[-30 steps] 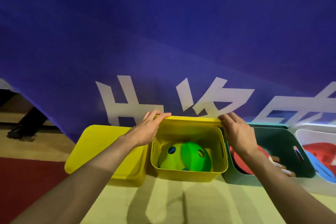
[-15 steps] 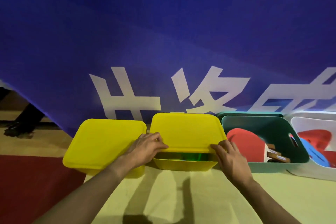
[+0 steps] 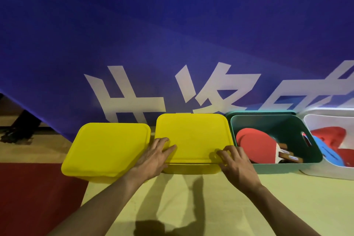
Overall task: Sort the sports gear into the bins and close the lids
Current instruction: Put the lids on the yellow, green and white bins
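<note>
Here, two hands, set apart: the left hand (image 3: 153, 156) lies with straight fingers flat on the near-left corner of a yellow lid (image 3: 193, 136), the right hand (image 3: 236, 163) likewise flat on its near-right corner, fingers spread, neither curled round anything. The lid sits on a yellow bin (image 3: 191, 169), of which only the front wall shows below the lid's near edge; contents hidden. Bins, four in a row on a pale yellow surface (image 3: 191, 203). At 9 o'clock from the hands, a second yellow bin (image 3: 107, 149), lidded, contents hidden. At 3 o'clock, a green bin (image 3: 283, 128), lid off, holding table-tennis paddles (image 3: 258, 145): two red faces overlapping, wooden handles pointing right; exact count unclear. Further toward 3 o'clock, a white bin (image 3: 329, 172), lid off, partly cut by the frame edge, holding red and blue items (image 3: 329, 151) of a kind I cannot tell. At 12 o'clock behind all bins, one blue banner (image 3: 172, 34) with white characters. At 8 o'clock, red flooring (image 3: 28, 197).
</note>
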The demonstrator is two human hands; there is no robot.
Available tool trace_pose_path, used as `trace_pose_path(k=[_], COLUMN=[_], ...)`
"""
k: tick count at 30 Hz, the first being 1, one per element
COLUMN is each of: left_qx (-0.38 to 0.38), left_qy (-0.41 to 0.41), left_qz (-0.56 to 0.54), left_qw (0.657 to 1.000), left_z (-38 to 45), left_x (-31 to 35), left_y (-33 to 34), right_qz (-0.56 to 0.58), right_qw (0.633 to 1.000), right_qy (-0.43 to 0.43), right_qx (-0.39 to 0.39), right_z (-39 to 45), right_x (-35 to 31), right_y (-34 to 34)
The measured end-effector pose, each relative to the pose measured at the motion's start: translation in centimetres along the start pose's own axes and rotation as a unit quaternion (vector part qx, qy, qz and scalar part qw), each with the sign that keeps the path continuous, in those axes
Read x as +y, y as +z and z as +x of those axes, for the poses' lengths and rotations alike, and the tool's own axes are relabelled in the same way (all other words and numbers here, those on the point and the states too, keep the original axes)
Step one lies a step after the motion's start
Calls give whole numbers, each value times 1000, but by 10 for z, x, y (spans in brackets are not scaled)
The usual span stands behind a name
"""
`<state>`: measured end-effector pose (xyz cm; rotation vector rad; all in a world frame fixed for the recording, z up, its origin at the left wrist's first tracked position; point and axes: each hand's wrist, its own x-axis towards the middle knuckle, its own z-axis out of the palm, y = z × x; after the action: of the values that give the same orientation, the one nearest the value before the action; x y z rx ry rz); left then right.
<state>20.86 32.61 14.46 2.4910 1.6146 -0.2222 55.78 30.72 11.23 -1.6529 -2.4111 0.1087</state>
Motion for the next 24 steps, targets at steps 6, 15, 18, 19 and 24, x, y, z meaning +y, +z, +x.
trace_pose_path(k=[6,15,18,19,24], left_qx=[-53,-61,-66,-67,-82], left_qy=[-5,3,17,17,17], left_qz=[34,36,42,39,45], left_qw=[998,997,997,997,995], left_z=[6,6,10,11,14], left_x=[1,-1,0,1,-1], left_y=[14,22,21,20,17], right_qz=[-13,2,-1,0,-9], right_qw=[995,996,996,996,995], right_qy=[19,26,21,20,9], right_qx=[-102,-85,-89,-89,-102], right_z=[1,-1,1,1,9], right_x=[5,7,8,8,8], right_y=[22,28,26,26,27])
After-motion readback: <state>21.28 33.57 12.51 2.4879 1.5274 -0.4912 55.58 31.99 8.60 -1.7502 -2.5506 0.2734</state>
